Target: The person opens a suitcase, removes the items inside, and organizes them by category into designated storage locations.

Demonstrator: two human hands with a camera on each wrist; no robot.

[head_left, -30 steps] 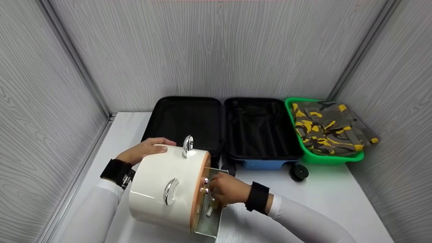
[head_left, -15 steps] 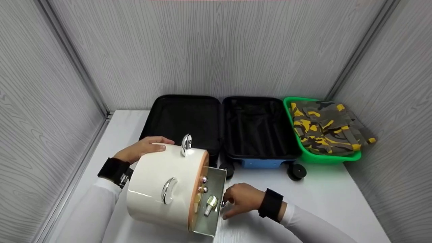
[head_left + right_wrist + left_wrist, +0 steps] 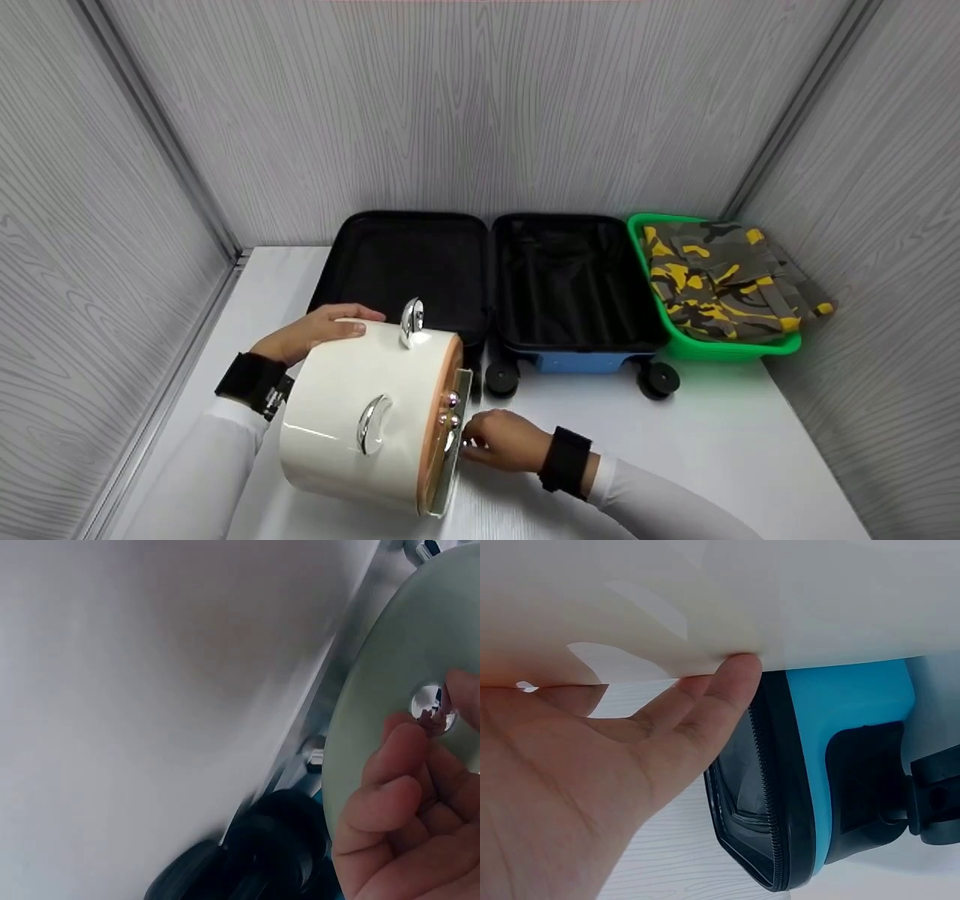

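A cream-white drum-shaped box [image 3: 337, 450] with chrome handles [image 3: 375, 424] stands tilted at the front left of the table. My left hand [image 3: 315, 331] rests against its far left side with fingers extended; the left wrist view shows the fingertips touching the white wall. On the right, a wood-coloured rim surrounds its front, with several chrome balls [image 3: 450, 418] there. A clear greenish glass panel [image 3: 450, 472] stands just off this front. At its outer face my right hand [image 3: 506, 441] pinches a chrome knob [image 3: 433, 706].
Behind the box lies an opened blue suitcase [image 3: 581, 363] with black lining and black wheels [image 3: 658, 380]. To its right sits a green basket [image 3: 720, 350] holding folded camouflage clothing [image 3: 712, 277]. Grey wood-grain walls enclose the white table [image 3: 720, 442].
My right hand has gone from inside the glass part to its outer knob. The glass panel has moved left, closer to the box's front. My left hand stays in place.
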